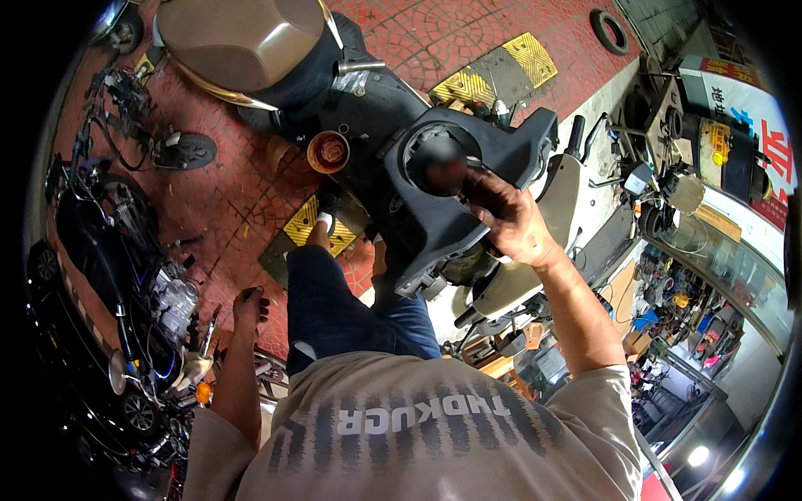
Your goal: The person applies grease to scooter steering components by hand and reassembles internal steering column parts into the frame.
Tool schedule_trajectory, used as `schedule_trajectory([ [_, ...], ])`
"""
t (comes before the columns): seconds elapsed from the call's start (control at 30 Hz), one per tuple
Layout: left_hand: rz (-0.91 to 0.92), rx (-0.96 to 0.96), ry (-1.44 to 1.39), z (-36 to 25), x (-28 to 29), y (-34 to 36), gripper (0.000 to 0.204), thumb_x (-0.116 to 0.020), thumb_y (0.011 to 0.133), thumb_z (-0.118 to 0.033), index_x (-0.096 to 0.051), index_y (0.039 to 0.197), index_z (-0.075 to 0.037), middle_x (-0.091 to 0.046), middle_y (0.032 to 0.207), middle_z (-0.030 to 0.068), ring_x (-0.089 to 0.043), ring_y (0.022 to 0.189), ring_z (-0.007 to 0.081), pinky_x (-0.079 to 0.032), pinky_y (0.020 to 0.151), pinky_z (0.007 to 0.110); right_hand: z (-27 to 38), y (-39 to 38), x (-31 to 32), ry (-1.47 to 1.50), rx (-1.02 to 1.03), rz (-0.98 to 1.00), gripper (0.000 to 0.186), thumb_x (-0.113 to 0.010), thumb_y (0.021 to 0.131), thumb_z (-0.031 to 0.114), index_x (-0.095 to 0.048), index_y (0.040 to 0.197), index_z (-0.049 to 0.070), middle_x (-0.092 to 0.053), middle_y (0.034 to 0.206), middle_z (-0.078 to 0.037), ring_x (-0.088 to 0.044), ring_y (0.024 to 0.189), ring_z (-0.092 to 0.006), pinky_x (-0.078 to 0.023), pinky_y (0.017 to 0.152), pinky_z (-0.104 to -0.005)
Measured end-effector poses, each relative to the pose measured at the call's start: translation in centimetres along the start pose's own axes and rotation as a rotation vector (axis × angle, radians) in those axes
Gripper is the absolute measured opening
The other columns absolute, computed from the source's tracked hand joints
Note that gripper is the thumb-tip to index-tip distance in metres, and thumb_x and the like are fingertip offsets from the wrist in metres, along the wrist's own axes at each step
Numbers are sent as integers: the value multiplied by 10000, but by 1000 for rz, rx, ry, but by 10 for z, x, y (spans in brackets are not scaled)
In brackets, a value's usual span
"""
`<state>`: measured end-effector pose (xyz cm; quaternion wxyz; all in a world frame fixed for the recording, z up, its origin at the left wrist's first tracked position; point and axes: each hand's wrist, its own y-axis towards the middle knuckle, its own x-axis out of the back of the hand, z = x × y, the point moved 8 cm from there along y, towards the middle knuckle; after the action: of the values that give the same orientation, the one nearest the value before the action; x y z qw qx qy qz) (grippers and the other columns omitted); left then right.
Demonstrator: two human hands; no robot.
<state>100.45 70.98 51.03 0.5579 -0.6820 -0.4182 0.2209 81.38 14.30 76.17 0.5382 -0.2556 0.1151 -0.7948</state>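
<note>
r hand (515, 224) up at the dark panel (418, 238), fingers bent over the rim of its round opening, thumb lower on the plastic. tips run into a blurred dark patch (441, 165), so can't tell if they're clamped on the rim or on sth inside it. the rim's prob. the handiest edge to grab there, hence the grip. l hand (251, 309) hangs low, well apart from all this, fingers loosely curled, a bit apart, nothing in 'em; looks like a one-handed moment.

panel's right in front of the person, wings spread l & r, at the front end of a scooter w/ a brown seat (251, 42); fixed or loose, can't say. a metal cylinder (361, 66) lies near the seat, prob. parked there to be in reach. orange-red bucket (312, 159) beside the scooter, reddish stuff in it, close by too.

further out: yellow-&-black ramp (301, 224) by the person's foot, 2nd ramp (530, 60) beyond the panel, both on red tiled floor (251, 196). pale scooter (570, 188) just to the r, parked tight, prob. to save space. black motorbike (92, 230) off l, loose tyre (609, 32) far upper r, cluttered shelves (685, 334) lower r.
</note>
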Motion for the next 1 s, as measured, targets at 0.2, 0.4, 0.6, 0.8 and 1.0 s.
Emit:
schedule_trajectory([
  [0.2, -96, 10, 60, -6, -10, -17, 235, -673, 1005, -247, -625, 1138, -59, -623, 765, 59, -503, 520, 109, -370, 415, 281, 28, 8, -6, -647, 272, -46, 643, -743, 808, 164, -589, 1432, 152, -715, 1188, -163, -689, 1044, -393, -558, 897, -470],
  [0.4, -100, -28, 84, -11, -17, -27, 286, -668, 987, -265, -612, 1127, -22, -649, 746, 75, -551, 538, 126, -427, 440, 293, 30, 15, -7, -1023, 438, 14, 648, -730, 814, 236, -579, 1442, 189, -723, 1096, -168, -710, 999, -352, -550, 855, -478],
  [0.6, -85, 12, 60, 8, -12, -17, 327, -699, 973, -252, -611, 1197, -30, -643, 762, 73, -548, 542, 128, -426, 433, 289, 22, 12, -8, -1197, 278, 100, 617, -689, 850, 273, -570, 1444, 157, -735, 1040, -164, -724, 953, -355, -576, 794, -467],
  [0.8, -65, 5, 30, 14, -30, -19, 287, -700, 978, -247, -614, 1164, -46, -632, 752, 69, -549, 552, 134, -418, 440, 290, 19, 17, -5, -1285, 351, 99, 661, -704, 846, 290, -553, 1483, 195, -652, 1327, -118, -632, 1238, -318, -496, 1011, -504],
  [1.0, -69, -25, 5, 26, -40, -19, 302, -721, 975, -253, -615, 1172, -51, -626, 751, 67, -536, 543, 130, -404, 427, 292, 13, 10, -9, -1473, 242, 230, 801, -649, 882, 175, -335, 1619, 179, -634, 1329, -144, -695, 1078, -310, -517, 940, -474],
])
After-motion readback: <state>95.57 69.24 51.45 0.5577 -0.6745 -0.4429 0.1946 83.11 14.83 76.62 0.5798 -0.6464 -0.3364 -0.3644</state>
